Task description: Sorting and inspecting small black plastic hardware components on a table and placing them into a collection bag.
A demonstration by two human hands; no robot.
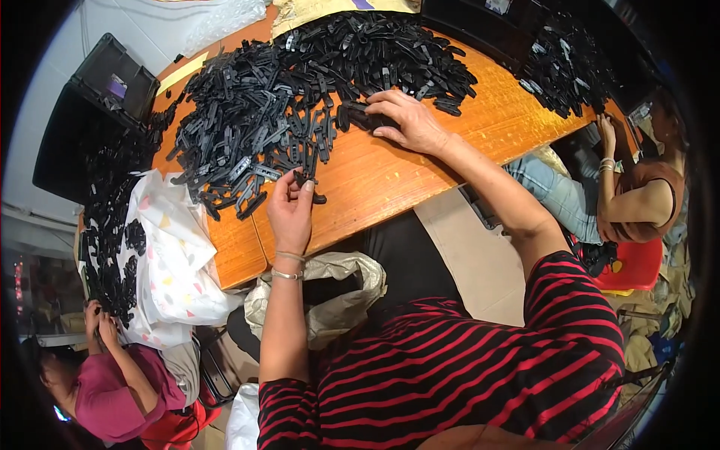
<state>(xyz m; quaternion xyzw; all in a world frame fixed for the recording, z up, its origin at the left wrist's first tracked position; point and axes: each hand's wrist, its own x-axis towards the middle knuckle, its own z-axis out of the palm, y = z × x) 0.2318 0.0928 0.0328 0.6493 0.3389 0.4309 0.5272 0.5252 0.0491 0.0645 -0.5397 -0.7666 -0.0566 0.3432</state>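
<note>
Small, long black plastic parts [247,120] lie in a big heap on the wooden table in front of me. My left hand [291,214] is at the heap's near edge, thumb and fingers closed on one black plastic part [318,199]. Farther right, my right hand [411,126] rests on the table with its fingers curved over a few black plastic parts [354,116]. Those pieces show between its thumb and fingers and stick out on the left; the palm hides the rest. What exactly the parts belong to cannot be made out.
An open sack [259,315] stands below the table edge by my lap. A white patterned plastic bag [161,255] hangs at the left. Black crates [82,127] stand at the table's sides. Two co-workers handle similar parts, one lower left, one at right beside a red stool [637,266].
</note>
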